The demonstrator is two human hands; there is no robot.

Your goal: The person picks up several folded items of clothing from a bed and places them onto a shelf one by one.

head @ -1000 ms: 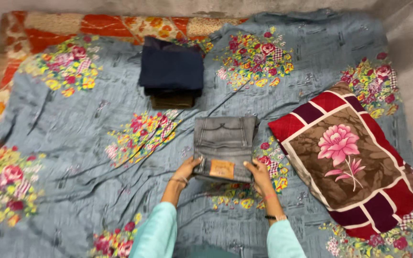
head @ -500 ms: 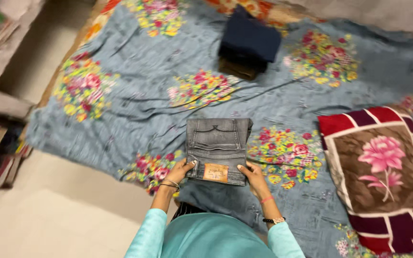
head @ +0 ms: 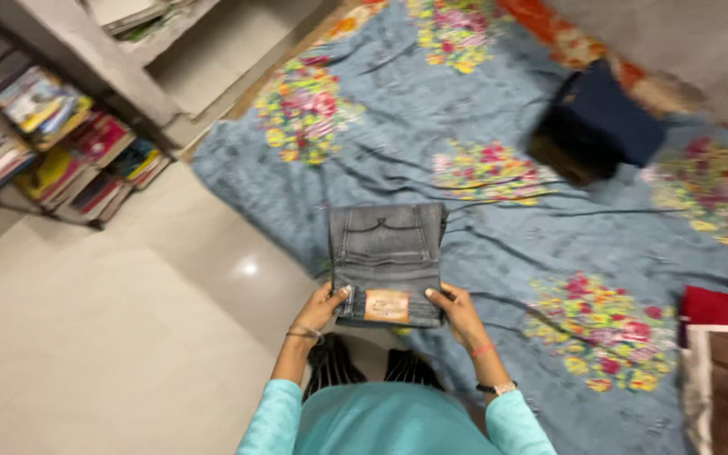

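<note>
Grey denim first: a folded pair of grey jeans with a tan patch (head: 388,263) sits between my two hands, lifted clear of the bedding. Left hand (head: 323,306) clamps the lower left corner, thumb on top; right hand (head: 458,310) clamps the lower right corner the same way. Both are closed on the cloth, not spread.

Step, as I judge it: fold finished, bundle being carried. Next move calls for keeping the fold squared with even grip on both corners while it travels, then a flat set-down.

Beyond the hands: blue floral bedsheet (head: 499,227) lies under and to the right of the jeans. Stack of folded dark navy clothes (head: 597,125) rests on the sheet, well apart, upper right. Red and brown flowered pillow (head: 726,362) at the right edge. Pale tiled floor (head: 103,337) on the left, with a grey shelf of colourful books (head: 61,143) beyond it.

Against half a second ago: view has swung left, more floor and shelf showing, pillow nearly out of frame; grip unchanged.
</note>
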